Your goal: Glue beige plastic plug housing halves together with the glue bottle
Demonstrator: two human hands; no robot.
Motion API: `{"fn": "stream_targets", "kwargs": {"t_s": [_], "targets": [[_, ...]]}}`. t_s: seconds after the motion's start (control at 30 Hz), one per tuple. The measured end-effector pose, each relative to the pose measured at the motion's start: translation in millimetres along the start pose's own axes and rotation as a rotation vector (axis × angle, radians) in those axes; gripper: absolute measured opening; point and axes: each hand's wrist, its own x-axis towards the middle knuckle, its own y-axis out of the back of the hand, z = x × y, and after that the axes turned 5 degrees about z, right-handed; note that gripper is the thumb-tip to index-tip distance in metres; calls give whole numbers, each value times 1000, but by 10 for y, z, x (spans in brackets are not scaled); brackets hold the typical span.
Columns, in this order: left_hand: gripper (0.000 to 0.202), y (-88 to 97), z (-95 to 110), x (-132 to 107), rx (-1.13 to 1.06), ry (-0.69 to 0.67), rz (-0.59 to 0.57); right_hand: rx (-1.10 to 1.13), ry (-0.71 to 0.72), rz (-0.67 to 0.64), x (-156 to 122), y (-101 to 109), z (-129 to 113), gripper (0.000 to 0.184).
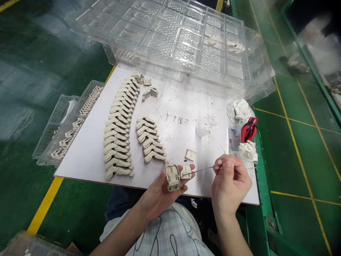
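My left hand (160, 195) is closed around a beige plastic housing (173, 177) with slots in it. A small flat beige piece (185, 171) lies on the fingers of that same hand, beside the housing. Pinched in my right hand (231, 183) is a thin dark metal rod (204, 169), its tip at the flat piece; whether it is a pick or one leg of tweezers I cannot tell. Another flat beige piece (190, 154) rests on the white board (183, 106) just beyond my left fingers.
Beige angled parts stand in a long row (117, 131) and a shorter row (150, 140) on the board. Clear compartment trays (170, 32) cover the far edge. A small translucent cup (201, 129) stands mid-board. Red-handled pliers (249, 129) and white crumpled wads (241, 110) lie right.
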Motion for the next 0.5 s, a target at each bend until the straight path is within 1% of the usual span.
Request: {"fn": "stream_targets", "kwargs": {"t_s": [0.07, 0.17, 0.23, 0.3, 0.33, 0.4, 0.5], "targets": [[39, 2, -1, -7, 3, -2, -6, -7, -5, -8, -12, 12, 4, 30], [39, 17, -6, -9, 5, -4, -24, -14, -16, 44, -20, 36, 7, 29], [39, 26, -6, -6, 9, -7, -24, -16, -14, 49, -9, 52, -1, 29], [39, 30, -2, -3, 14, -6, -22, -5, 1, 63, 40, 84, -19, 30], [39, 31, 0, -3, 14, -5, -23, 5, 23, 98, 87, 113, -30, 30], [40, 33, 1, -6, 16, -7, -27, 7, 121, 241, 230, 213, -47, 29], [39, 57, -7, -9, 21, -13, -14, -113, 332, 535, 520, 463, -38, 24]]}}
